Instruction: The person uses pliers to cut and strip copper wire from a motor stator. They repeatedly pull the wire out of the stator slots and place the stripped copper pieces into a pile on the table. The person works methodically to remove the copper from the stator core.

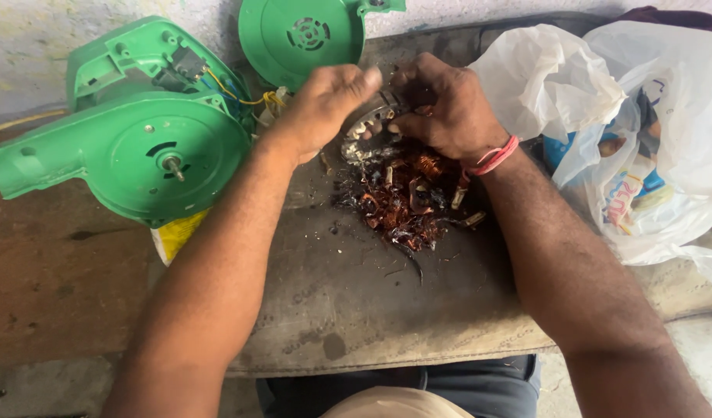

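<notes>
I am holding the metal ring [371, 122] over the mat [356, 310], my left hand [325, 101] and right hand [445, 108] both gripping it. A lot of copper wire [406, 197] is already lying pulled out below; some seems left inside. My fingers are hiding most of the ring. The green blower [131, 131] is sitting open.

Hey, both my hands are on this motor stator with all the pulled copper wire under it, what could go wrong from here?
1. The left hand and right hand are bare on the stator; its metal edges and cut wire ends could nick a finger.
2. The copper pile lies loose on the board; strands and small bits could scatter or roll off.
3. The open green blower sits close by with wires exposed; an elbow might snag them.
</notes>
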